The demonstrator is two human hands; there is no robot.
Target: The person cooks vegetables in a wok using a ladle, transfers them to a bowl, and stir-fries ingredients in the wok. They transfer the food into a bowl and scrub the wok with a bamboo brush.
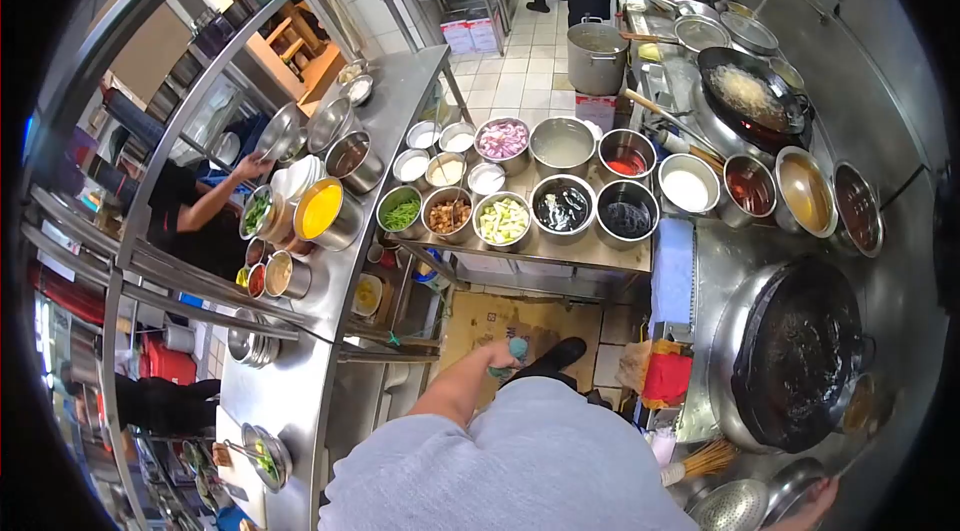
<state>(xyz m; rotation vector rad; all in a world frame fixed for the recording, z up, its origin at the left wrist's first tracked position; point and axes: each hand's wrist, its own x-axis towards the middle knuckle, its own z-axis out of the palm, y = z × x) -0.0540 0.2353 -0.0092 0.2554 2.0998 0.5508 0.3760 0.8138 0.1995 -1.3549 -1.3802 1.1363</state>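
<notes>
My left hand (498, 355) hangs low in front of me, closed around a bunched blue-green cloth (517, 348). At the lower right, my right hand (818, 503) is closed on a long thin handle, which looks like that of a ladle; a round ladle bowl (857, 405) shows by the rim of the dark wok (800, 356). Only an oily film shows inside this wok. Just beside my right hand are a perforated strainer (732, 508) and a metal bowl (790, 491). A bamboo brush (705, 460) lies nearby.
Metal pots of chopped vegetables (503, 220), onions (502, 139) and dark sauce (563, 204) crowd the table ahead. Another wok (745, 91) holds bubbling liquid farther along the range. A steel counter (290, 401) runs along my left, with a co-worker's arm (222, 193) beyond it.
</notes>
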